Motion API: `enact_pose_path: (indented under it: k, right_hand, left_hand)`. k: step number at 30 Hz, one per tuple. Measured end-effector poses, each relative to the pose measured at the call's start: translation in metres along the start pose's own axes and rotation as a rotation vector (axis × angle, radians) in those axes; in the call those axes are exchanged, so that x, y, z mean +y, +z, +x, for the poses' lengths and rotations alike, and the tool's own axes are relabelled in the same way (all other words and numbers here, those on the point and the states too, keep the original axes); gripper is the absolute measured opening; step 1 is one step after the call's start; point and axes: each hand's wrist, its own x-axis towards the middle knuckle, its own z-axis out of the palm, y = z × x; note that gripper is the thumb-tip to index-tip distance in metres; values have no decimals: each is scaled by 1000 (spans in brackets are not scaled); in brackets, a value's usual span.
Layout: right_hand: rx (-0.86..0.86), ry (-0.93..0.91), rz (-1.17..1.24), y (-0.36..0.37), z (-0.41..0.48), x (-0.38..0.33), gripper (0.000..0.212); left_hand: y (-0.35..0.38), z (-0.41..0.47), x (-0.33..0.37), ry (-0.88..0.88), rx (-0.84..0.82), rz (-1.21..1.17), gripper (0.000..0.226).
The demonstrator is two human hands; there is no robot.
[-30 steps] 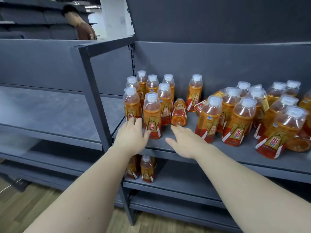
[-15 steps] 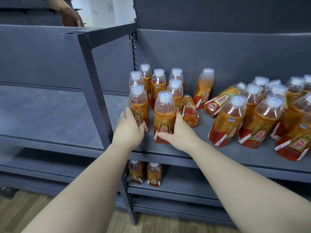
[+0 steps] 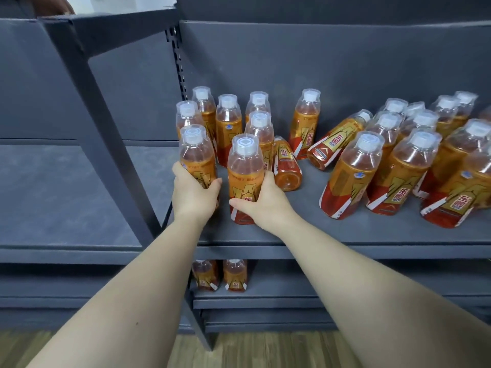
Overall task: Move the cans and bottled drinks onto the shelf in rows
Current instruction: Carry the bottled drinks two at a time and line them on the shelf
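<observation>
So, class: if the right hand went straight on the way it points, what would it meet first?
Probably the upright bottle right behind the gripped bottle in the right hand; depth is unclear.

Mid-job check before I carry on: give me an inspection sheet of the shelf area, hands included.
Surface: grey shelf, with bottles standing on its left and right parts.
Job's things: left bottle and right bottle upright at the front; back bottles upright behind them; cluster standing loosely at right; no cans seen.
Clutter: first tipped bottle lies beside the right bottle; second tipped bottle lies further right.
Hands: left hand grips the left bottle; right hand grips the right bottle.
Cables: nothing seen.
Surroundings: lower bottles on the lower shelf; side bay at left; wooden floor.
</observation>
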Motion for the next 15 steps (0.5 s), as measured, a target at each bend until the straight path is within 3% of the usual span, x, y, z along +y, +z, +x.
enact_pose_path:
  k: [15]
  right_hand:
    - [-6,20,-19,-28,-59,3,77]
  left_hand:
    - [-9,-59,7,37,55,46,68]
